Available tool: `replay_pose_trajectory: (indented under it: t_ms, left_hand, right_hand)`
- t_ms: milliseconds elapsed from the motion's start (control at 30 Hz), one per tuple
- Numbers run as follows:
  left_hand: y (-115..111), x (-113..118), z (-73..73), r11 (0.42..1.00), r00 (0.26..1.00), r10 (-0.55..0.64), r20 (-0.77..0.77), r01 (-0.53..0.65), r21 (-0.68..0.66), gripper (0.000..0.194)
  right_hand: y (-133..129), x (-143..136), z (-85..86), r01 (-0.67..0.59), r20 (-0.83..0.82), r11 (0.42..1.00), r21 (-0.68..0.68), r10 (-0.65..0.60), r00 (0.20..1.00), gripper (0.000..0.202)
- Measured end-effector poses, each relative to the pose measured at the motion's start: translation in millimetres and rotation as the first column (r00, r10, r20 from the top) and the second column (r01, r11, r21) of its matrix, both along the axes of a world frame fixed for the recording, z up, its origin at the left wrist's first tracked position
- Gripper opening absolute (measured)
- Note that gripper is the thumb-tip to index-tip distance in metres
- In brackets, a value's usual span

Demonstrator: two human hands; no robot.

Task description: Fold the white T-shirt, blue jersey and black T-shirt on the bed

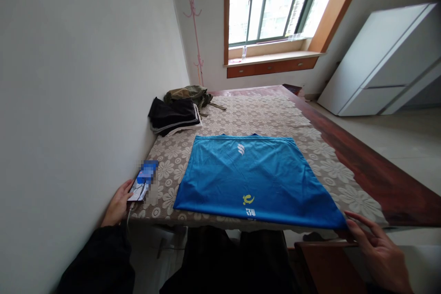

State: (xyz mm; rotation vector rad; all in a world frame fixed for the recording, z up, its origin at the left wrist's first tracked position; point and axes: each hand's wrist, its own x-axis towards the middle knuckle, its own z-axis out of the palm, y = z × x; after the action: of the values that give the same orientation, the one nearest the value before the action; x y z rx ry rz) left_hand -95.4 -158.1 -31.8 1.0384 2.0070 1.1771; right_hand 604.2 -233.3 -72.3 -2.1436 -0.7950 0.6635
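A blue garment (255, 179) lies folded flat on the lace-covered table, with a white logo near its far edge and a yellow mark with white characters near its front edge. At the garment's front right corner is my right hand (379, 250), its thumb and index finger touching the fabric and closed on that corner. My left hand (119, 202) is at the table's front left, wrapped round the near end of a phone (142, 186) with a lit screen and a cable plugged in. Part of the phone is pixelated.
Folded dark clothes (174, 115) and an olive bag (191, 95) lie at the table's back left, by the wall. A brown chair (327, 268) stands below the front edge. Beyond are a pink coat rack (195, 32), a window and a white fridge (379, 59).
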Motion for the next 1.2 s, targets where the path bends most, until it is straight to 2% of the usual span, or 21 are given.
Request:
replay_pose_trajectory:
  t_ms: [133, 300, 600, 1000, 1200]
  left_hand:
    - [1.7, -0.8, -1.6, 1.000, 0.979, 0.005, 0.204, -0.007, 0.011, 0.068]
    - [4.8, -3.4, -5.4, 0.997, 0.965, -0.009, 0.262, -0.012, 0.076, 0.079]
    - [4.1, -9.3, -12.3, 0.997, 0.946, 0.004, 0.324, -0.030, 0.075, 0.069]
    - [6.7, -17.9, -22.4, 0.995, 0.965, -0.050, 0.258, 0.025, 0.097, 0.079]
    - [6.1, -16.9, -20.6, 0.996, 0.975, -0.032, 0.220, 0.012, 0.092, 0.071]
  right_hand:
    - [-0.9, -1.0, -3.0, -0.002, 0.038, 0.999, 0.047, 0.000, 0.999, 0.071]
    - [-1.3, -4.1, -4.1, 0.012, 0.003, 0.999, 0.048, -0.013, 1.000, 0.078]
    - [0.2, -14.6, 6.4, 0.053, -0.048, 0.995, 0.082, -0.049, 0.998, 0.078]
    - [-1.5, -1.9, -8.7, 0.010, 0.032, 0.997, 0.079, -0.012, 0.999, 0.071]
    - [-0.6, -1.1, -9.1, 0.003, 0.044, 0.997, 0.079, -0.007, 0.999, 0.071]
